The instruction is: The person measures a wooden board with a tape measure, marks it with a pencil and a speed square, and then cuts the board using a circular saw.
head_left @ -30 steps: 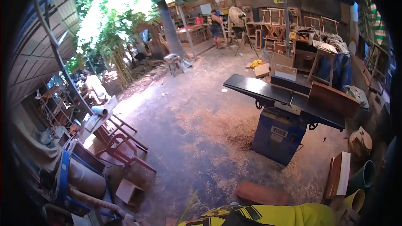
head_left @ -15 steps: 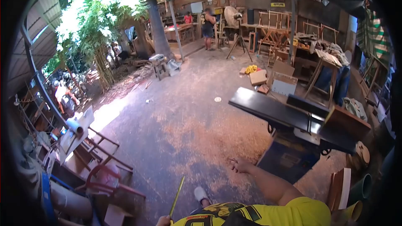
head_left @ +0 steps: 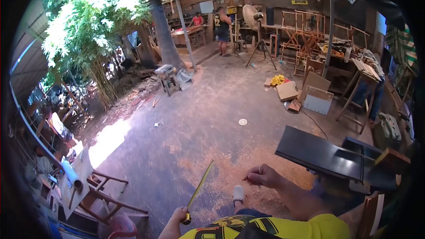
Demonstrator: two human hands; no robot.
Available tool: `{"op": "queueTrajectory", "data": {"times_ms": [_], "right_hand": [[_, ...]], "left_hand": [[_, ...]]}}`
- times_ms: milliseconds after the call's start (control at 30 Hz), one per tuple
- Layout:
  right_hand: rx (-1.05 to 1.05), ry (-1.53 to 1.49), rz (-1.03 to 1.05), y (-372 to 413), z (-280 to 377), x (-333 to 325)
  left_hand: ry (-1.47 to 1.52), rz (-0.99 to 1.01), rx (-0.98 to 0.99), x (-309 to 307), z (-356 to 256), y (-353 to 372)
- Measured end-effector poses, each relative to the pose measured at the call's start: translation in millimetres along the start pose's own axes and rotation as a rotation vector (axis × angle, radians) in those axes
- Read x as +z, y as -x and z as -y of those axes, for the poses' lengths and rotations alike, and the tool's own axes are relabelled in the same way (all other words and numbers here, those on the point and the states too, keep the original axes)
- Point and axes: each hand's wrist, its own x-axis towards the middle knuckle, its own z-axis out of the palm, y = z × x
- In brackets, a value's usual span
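Note:
My left hand (head_left: 179, 214) is wrapped round a tape measure (head_left: 187, 218) low in the head view. Its yellow blade (head_left: 201, 183) sticks out, slanting up and to the right over the floor, with its far end free. My right hand (head_left: 264, 176) is in front of me at right of centre, apart from the blade. Its fingers are curled together; a small thin thing may be between them, too small to name. Beyond that hand, to the right, stands a machine with a long flat dark bed (head_left: 321, 152).
Sawdust (head_left: 217, 157) covers the floor ahead. Wooden chair frames (head_left: 110, 194) lie at left. Cardboard boxes (head_left: 287, 91), a tripod (head_left: 261, 48) and a standing fan (head_left: 251, 15) are farther off. A person (head_left: 222, 31) stands at the back. Boards (head_left: 372, 214) lean at lower right.
My view has turned left and moved forward, so the machine sits farther right. The left hand and the tape measure have come up into fuller view. My right hand's fingers look more curled.

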Motion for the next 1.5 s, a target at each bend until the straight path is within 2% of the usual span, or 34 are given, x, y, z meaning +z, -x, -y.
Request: {"op": "queueTrajectory", "data": {"times_ms": [67,133,167,200,267,300,367,400,467,533,600,667,700,733,767,800,833,867,900,933,967,1000,1067,1133,1200,1300,1333,1433,1467,1500], "right_hand": [[-0.447,-0.002,0.294,-65.3,72.0,-15.3],[-0.593,-0.190,0.646,-118.6,126.7,-32.7],[-0.653,-0.384,0.723,-139.1,149.4,-32.6],[-0.736,-0.462,0.832,-166.6,166.0,-42.4],[-0.927,-0.464,0.957,-222.5,163.1,-65.9],[-0.925,-0.461,0.960,-243.4,173.1,-89.9],[-0.704,-0.375,1.001,-279.7,192.1,-133.0],[-0.692,-0.369,1.008,-300.3,193.9,-149.0],[-0.593,-0.423,1.151,-342.5,187.6,-181.6],[-0.567,-0.356,1.099,-395.4,166.8,-227.5],[-0.694,-0.201,0.877,-459.8,139.0,-274.3],[-0.395,-0.102,0.586,-528.2,101.9,-349.1],[-0.190,0.010,0.353,-562.5,71.3,-387.2],[0.017,0.292,0.041,-594.8,38.9,-423.0],[0.120,0.609,-0.144,-620.2,0.3,-465.2],[0.125,0.597,-0.318,-630.7,-82.8,-518.3],[0.381,0.698,-0.541,-620.9,-142.4,-553.1],[0.552,0.769,-0.672,-587.5,-194.5,-581.4],[0.544,0.804,-0.585,-547.1,-244.1,-610.3],[0.846,0.859,-0.663,-523.5,-238.5,-601.3],[0.788,0.618,-0.621,-479.1,-277.2,-609.9],[1.144,0.419,-0.733,-442.4,-291.1,-602.9],[1.133,0.393,-0.722,-501.6,-307.1,-638.2],[1.147,0.388,-0.697,-545.4,-327.6,-683.0],[1.171,0.407,-0.669,-579.5,-340.5,-745.2],[1.178,0.446,-0.630,-649.1,-351.6,-862.6],[1.177,0.460,-0.622,-675.6,-351.2,-903.8],[1.192,0.474,-0.573,-756.7,-366.0,-994.1],[0.977,0.597,-0.680,-816.9,-362.8,-1049.2],[0.745,0.724,-0.700,-884.1,-307.9,-1088.9]], "left_hand": [[-0.036,0.002,0.010,-16.4,-38.3,-54.5],[0.004,0.005,-0.097,-38.9,-47.7,-104.6],[-0.258,-0.009,0.180,-54.9,-38.1,-139.2],[-0.253,-0.021,0.192,-61.5,-76.2,-167.8],[-0.271,-0.037,0.118,-92.5,-56.5,-188.1],[-0.267,-0.041,0.085,-107.9,-38.0,-200.7],[-0.252,-0.039,0.010,-125.8,-3.7,-221.4],[-0.237,-0.040,-0.023,-123.5,-25.0,-239.7],[-0.211,-0.036,-0.084,-117.0,-59.3,-292.8],[-0.212,-0.012,-0.164,-122.0,-108.0,-344.8],[-0.279,0.028,-0.170,-127.5,-126.8,-415.6],[-0.381,0.074,-0.142,-127.8,-157.7,-502.3],[-0.348,0.022,-0.198,-130.2,-181.7,-540.1],[-0.321,0.123,0.036,-132.9,-198.8,-593.8],[-0.297,0.216,0.266,-148.4,-217.4,-644.3],[-0.477,0.204,0.244,-157.3,-262.0,-690.2],[-0.649,0.206,0.210,-155.9,-313.4,-729.4],[-0.296,0.091,0.090,-157.6,-368.7,-767.5],[-0.398,0.068,0.319,-158.7,-401.4,-831.9],[-0.305,0.060,0.439,-166.9,-455.2,-877.7],[-0.227,0.076,0.359,-189.7,-543.1,-891.2],[-0.356,0.073,0.533,-207.4,-603.7,-933.3],[-0.177,0.027,0.548,-246.1,-737.0,-985.0],[-0.175,0.067,0.755,-283.7,-840.9,-1039.9],[0.020,0.209,0.519,-306.6,-920.7,-1090.1],[0.122,0.261,0.473,-320.2,-995.4,-1144.5],[0.195,0.256,0.397,-316.5,-1015.9,-1154.4],[0.309,0.263,0.324,-306.3,-1058.2,-1217.8],[0.361,0.281,0.283,-302.9,-1075.2,-1229.1],[0.410,0.299,0.299,-298.7,-1086.6,-1253.4]]}}
